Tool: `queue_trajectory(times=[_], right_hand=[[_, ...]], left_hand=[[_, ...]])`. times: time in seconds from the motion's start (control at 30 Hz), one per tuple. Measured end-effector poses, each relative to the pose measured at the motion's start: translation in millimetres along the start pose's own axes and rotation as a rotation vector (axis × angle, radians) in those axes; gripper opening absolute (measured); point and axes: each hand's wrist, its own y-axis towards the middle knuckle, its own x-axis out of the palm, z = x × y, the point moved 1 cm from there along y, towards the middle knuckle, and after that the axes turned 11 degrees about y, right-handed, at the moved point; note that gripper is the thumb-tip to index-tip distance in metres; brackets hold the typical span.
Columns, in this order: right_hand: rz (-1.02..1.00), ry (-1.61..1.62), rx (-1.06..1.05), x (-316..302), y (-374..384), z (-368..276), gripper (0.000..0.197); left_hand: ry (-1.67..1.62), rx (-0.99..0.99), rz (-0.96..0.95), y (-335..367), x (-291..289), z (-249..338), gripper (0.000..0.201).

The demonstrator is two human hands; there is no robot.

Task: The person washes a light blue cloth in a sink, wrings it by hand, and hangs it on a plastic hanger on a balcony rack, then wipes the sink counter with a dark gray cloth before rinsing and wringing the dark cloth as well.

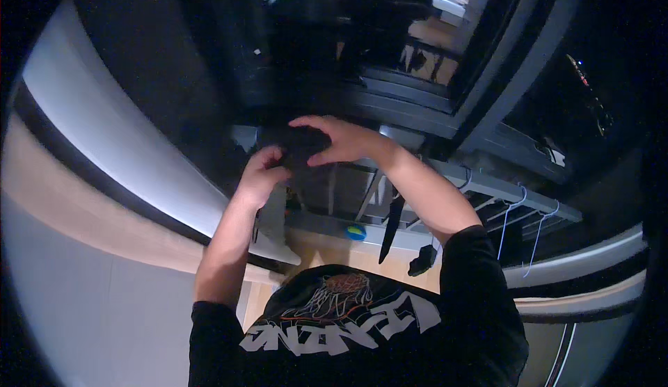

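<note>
Dark item, its kind lost in the gloom from where I'm standing, sits between the person's two raised hands, left of the stretch of grey rail that shows. The right hand arches in from the right, thumb and fingers well apart with the dark item in the gap; whether they press on it, I can't tell. On the other side, the left hand has its thumb and fingers curled near one another, and I can't make out whether they pinch anything.

Two pale blue hangers hang near the rail's right end. Nearer its left end, a long black strip dangles. Lower down are a small black object and a blue-and-yellow round thing.
</note>
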Motion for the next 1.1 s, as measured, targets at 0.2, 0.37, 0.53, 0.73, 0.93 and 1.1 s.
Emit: queue_trajectory(times=[0.2, 0.37, 0.53, 0.73, 0.93, 1.1], right_hand=[[-0.356, 0.3, 0.008, 23.8, 13.5, -51.0, 0.064], [-0.545, 0.202, 0.129, 43.1, 11.5, -59.1, 0.033], [-0.683, 0.251, 0.033, 57.7, 8.7, -85.1, 0.03], [-0.453, 0.127, -0.173, 92.9, 10.3, -117.5, 0.021], [-0.553, 0.052, -0.396, 133.0, 2.4, -167.6, 0.026], [-0.645, 0.065, -0.587, 204.4, -26.8, -230.9, 0.032]], left_hand=[[0.038, 0.055, -0.234, -40.1, -23.4, 57.3, 0.021], [-0.134, -0.252, -0.215, -76.8, -40.4, 75.6, 0.023], [-0.166, -0.164, -0.02, -120.5, -32.0, 77.2, 0.022], [0.099, -0.073, 0.503, -197.3, -17.9, 74.0, 0.009], [0.132, -0.045, 0.599, -287.2, -5.0, 85.9, 0.014], [0.127, -0.064, 0.812, -392.7, 34.4, 96.2, 0.02]])
